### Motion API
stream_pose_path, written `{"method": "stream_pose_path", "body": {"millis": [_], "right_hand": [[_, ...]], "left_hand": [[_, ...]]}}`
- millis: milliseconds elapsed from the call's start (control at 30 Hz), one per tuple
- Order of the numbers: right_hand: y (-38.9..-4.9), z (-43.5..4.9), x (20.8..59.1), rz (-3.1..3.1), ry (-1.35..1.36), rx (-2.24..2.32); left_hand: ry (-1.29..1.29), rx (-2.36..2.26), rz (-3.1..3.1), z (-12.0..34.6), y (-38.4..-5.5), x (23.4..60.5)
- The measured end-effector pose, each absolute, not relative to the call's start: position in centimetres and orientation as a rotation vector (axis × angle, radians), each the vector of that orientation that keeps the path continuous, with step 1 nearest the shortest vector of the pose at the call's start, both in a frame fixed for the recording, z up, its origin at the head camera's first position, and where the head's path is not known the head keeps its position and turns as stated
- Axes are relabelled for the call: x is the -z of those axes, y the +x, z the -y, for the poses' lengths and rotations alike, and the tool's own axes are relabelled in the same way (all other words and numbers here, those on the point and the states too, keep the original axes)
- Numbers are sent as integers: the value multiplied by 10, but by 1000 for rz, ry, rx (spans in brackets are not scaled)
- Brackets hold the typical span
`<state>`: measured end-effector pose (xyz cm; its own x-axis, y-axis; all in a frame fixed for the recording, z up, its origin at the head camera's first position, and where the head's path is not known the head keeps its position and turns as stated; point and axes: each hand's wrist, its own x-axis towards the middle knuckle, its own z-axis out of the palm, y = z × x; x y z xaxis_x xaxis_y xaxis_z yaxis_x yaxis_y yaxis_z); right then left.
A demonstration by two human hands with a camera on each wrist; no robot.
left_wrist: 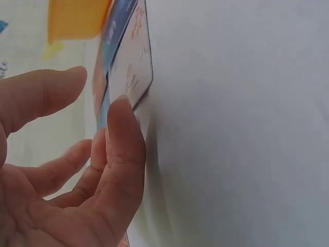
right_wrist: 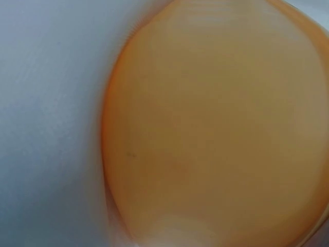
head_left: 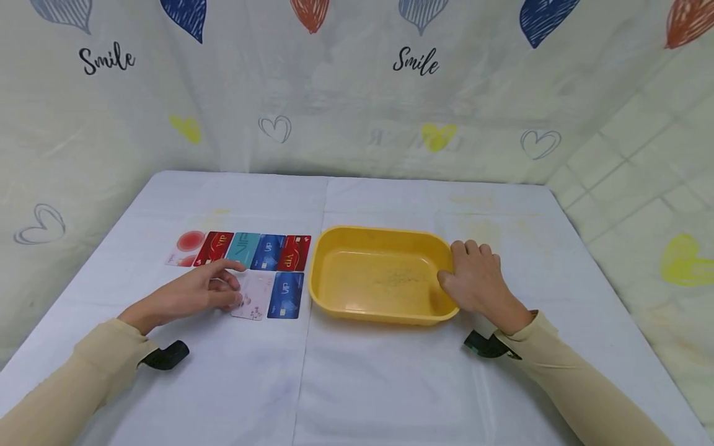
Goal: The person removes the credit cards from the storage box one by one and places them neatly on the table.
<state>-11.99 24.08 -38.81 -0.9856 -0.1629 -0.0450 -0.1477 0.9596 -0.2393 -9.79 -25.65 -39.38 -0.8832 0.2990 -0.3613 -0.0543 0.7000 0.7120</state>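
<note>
My left hand (head_left: 192,297) is held over the left edge of a white card with a reddish floral print (head_left: 258,296). The thumb (left_wrist: 125,134) lies at that card's edge, with the other fingers apart from it and nothing pinched between. A blue VIP card (head_left: 286,296) lies just right of the white one. Gripped at its right rim by my right hand (head_left: 474,275) is a shallow yellow plastic tray (head_left: 379,314). In the right wrist view the tray (right_wrist: 216,123) fills most of the picture, and the hand's fingers are out of sight.
Behind these two cards runs a row of several more: one with red circles (head_left: 191,241), a red one (head_left: 213,248), a teal one (head_left: 243,248), a blue one (head_left: 268,253) and another red one (head_left: 294,254). A white cloth (head_left: 390,384) covers the table; a printed curtain (head_left: 346,93) hangs behind.
</note>
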Motion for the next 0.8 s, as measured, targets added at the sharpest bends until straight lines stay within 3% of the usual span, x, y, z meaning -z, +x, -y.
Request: {"method": "stream_pose_path", "body": {"millis": [800], "right_hand": [[-111, -242, 387, -3013, -226, 461]], "left_hand": [[318, -870, -3009, 269, -101, 354]]}}
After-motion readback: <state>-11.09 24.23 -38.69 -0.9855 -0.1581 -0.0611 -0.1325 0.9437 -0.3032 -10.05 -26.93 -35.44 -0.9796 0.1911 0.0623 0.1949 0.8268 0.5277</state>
